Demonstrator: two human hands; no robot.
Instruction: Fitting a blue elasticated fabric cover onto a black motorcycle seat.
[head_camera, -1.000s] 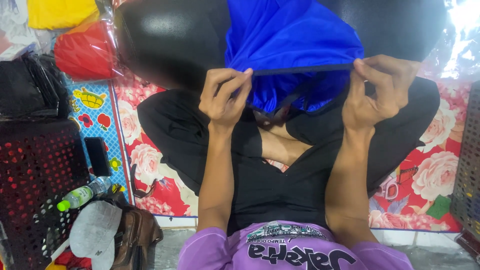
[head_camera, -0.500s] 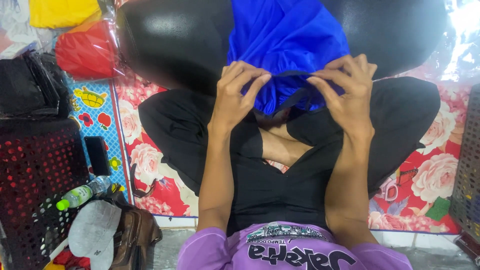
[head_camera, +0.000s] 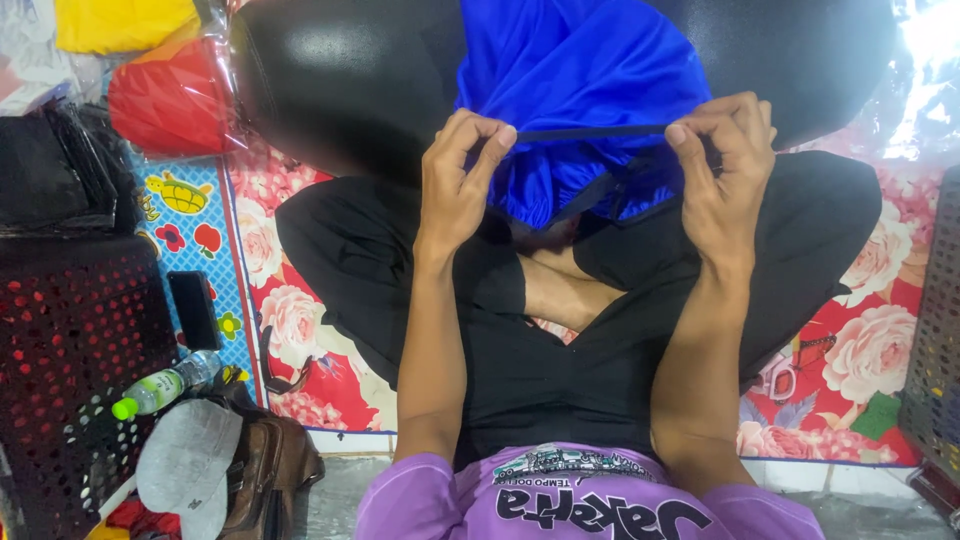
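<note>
A shiny blue garment (head_camera: 580, 70) with a dark elastic band along its edge hangs in front of me, over my crossed legs in black trousers (head_camera: 560, 330). My left hand (head_camera: 458, 185) pinches the band at its left end. My right hand (head_camera: 722, 170) pinches the same band at its right end. The band is stretched straight between the two hands, and gathered blue cloth bunches below it. A large glossy black rounded object (head_camera: 340, 80) lies behind the garment.
A floral red and blue mat (head_camera: 300, 330) covers the floor. At the left stand a dark perforated crate (head_camera: 70, 360), a phone (head_camera: 195, 312), a green-capped bottle (head_camera: 160, 388), a grey cap (head_camera: 190, 465) and a brown bag (head_camera: 275, 465). Bagged red and yellow cloth (head_camera: 160, 95) lies at upper left.
My hands came together at the band half a second ago, then moved apart again, pulling the band taut between them.
</note>
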